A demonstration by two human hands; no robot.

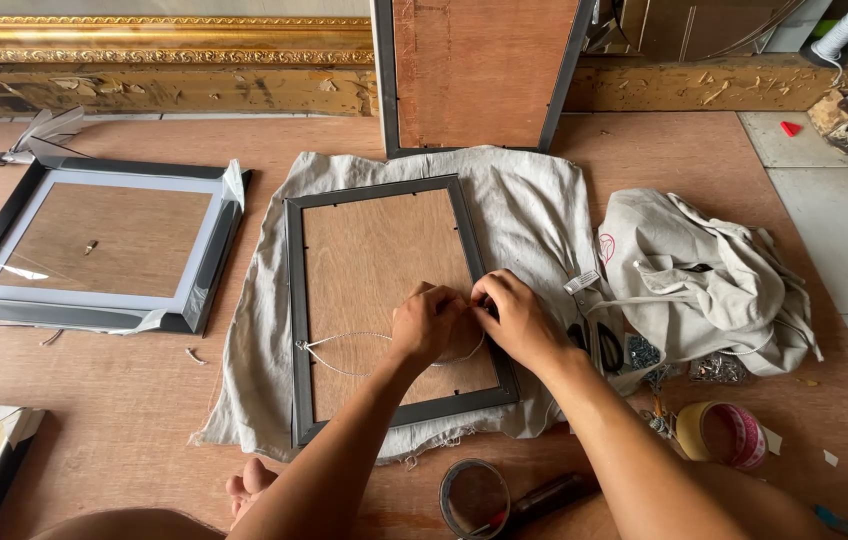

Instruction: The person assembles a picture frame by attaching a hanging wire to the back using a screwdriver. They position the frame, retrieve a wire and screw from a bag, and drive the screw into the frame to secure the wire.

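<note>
Plywood floor (144, 400) — cloth (534, 215) under frame (296, 300), gilt moulding (144, 40) behind.

The left hand (427, 322) and right hand (516, 318) hide the hanging wire's (344, 340) right end, and the round tin (474, 498) is cut off below.

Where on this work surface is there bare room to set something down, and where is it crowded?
Bare wood lies between the wrapped frame and the cloth, and below that frame. It is crowded right of the hands, around the bag, tape roll and small hardware.
</note>
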